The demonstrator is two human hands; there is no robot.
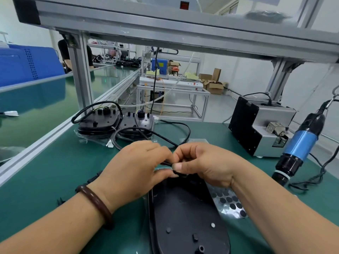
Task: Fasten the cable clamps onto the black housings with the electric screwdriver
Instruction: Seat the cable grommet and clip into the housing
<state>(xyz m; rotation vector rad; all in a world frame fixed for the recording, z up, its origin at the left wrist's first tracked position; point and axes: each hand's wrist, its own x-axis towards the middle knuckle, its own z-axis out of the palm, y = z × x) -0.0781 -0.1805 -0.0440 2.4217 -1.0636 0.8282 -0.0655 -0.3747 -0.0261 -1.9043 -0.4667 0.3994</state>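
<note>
Black housing [185,213] lies at the counter's [45,180] near edge; fingers [178,166] of my left hand [135,167] and right hand [205,164] pinch a cable [166,164] over its far end. Not screwed yet, I judge: electric screwdriver [300,145] hangs untouched by the right edge.

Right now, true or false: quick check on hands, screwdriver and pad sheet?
1. The right hand holds the electric screwdriver. False: it hangs untouched at the right; that hand pinches a black cable.
2. The left hand meets it over the far end of the near black housing. True.
3. A bracelet sits on the left wrist. True.
4. The pad sheet lies left of that housing. False: it lies right of it.
</note>
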